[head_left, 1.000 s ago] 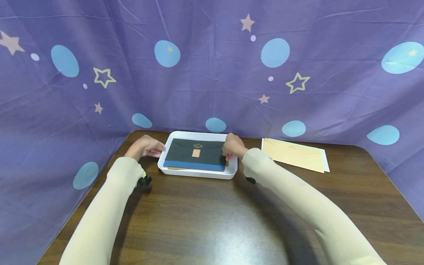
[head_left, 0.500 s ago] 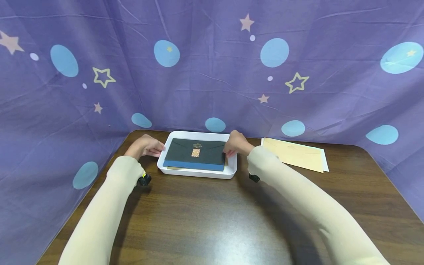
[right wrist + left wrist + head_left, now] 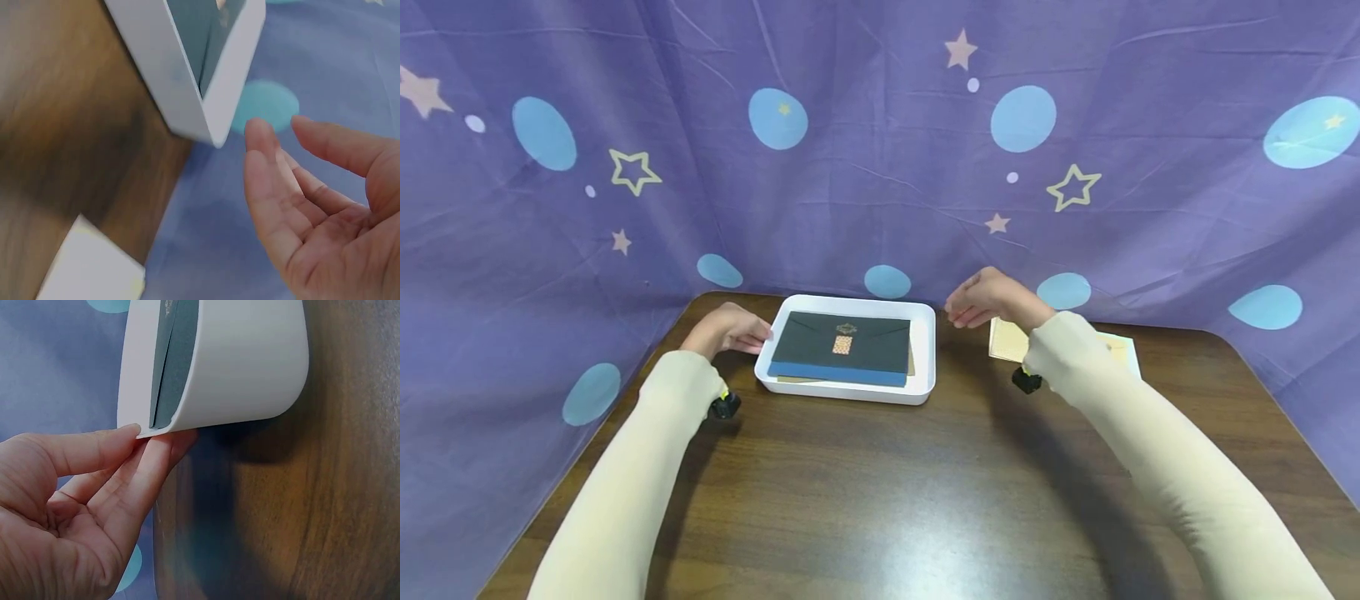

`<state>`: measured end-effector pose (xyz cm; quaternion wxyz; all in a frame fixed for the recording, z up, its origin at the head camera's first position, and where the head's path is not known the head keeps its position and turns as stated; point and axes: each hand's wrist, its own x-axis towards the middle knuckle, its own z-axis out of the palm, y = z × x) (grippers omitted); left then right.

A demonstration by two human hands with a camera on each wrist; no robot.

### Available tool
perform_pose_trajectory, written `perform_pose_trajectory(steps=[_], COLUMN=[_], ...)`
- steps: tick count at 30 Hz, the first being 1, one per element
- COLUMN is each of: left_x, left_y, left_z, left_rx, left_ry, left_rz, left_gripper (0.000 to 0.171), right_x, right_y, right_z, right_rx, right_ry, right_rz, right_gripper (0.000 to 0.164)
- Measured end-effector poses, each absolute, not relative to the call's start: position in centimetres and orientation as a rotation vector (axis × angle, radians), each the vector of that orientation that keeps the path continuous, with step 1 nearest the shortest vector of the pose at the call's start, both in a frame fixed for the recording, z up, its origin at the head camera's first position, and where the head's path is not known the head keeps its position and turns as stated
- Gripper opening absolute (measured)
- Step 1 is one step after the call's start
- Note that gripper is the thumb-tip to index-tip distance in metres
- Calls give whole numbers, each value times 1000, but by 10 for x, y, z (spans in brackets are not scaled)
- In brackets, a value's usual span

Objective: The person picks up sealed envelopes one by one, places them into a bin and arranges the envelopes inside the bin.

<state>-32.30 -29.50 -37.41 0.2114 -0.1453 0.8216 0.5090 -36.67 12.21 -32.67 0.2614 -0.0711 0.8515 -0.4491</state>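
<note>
Left hand (image 3: 735,329) pinching tray (image 3: 850,394) edge, right hand (image 3: 991,297) apart

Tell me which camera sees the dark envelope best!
The head view: the dark envelope shows whole in the white tray, gold design too. The left wrist view catches only part of it; the right wrist view, a blurry part.

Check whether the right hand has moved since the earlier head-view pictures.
Yes. Judged against the white tray, the right hand has shifted right, from over the tray's right end to beyond it.
</note>
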Motion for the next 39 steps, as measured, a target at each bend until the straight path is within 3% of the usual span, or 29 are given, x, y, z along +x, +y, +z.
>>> perform_pose_trajectory(steps=[8,11,20,32,33,39], left_x=[-332,-330,-325,-325,-324,-324], left_y=[-304,-303,-296,-294,-293,-293], left_z=[-381,-381,-376,-374,-374,-373], left_rx=[-349,-355,-390,-419,-407,-396], left_ry=[2227,2243,2255,2273,2277,2271], left_rz=[1460,1441,1428,1411,1407,1397], left_gripper=[19,23,36,24,32,35], right_x=[-364,-363,-365,-359,-359,-362], right_y=[188,209,268,311,313,322], right_z=[-314,-314,-324,-343,-345,-359], right_rx=[-67,3,166,294,309,452], right_ry=[2309,2325,2436,2492,2492,2498], right_rz=[-1293,-1310,-1246,-1180,-1166,-1035], right_gripper=[44,47,24,22,22,26])
